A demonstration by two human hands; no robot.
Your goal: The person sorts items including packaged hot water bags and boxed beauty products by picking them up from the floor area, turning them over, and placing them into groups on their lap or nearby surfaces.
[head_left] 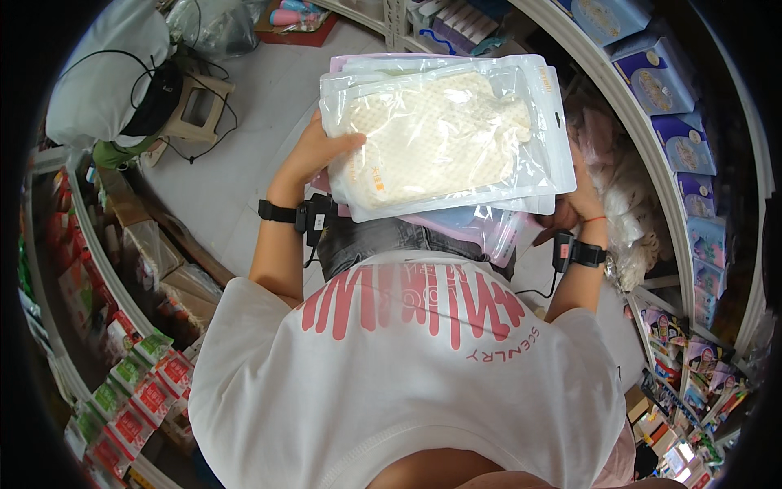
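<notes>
Between my hands is a stack of flat plastic zip bags. The top bag (pixel 440 134) is clear with a white edge and holds a folded cream waffle-textured cloth. Pink and pale edges of more bags (pixel 489 228) stick out beneath it. My left hand (pixel 319 145) grips the stack's left side, thumb on top and fingers hidden below. My right hand (pixel 577 191) is closed at the lower right side, mostly covered by the bags. Each wrist wears a black strap with a small box.
Shelves with blue and purple packs (pixel 664 81) curve along the right. Clear bags of pale goods (pixel 627 187) lie below them. At the upper left stand a beige plastic stool (pixel 195 106) and a white-covered object (pixel 106 73) with loose cables. Red and green packets (pixel 134 399) line the left shelves.
</notes>
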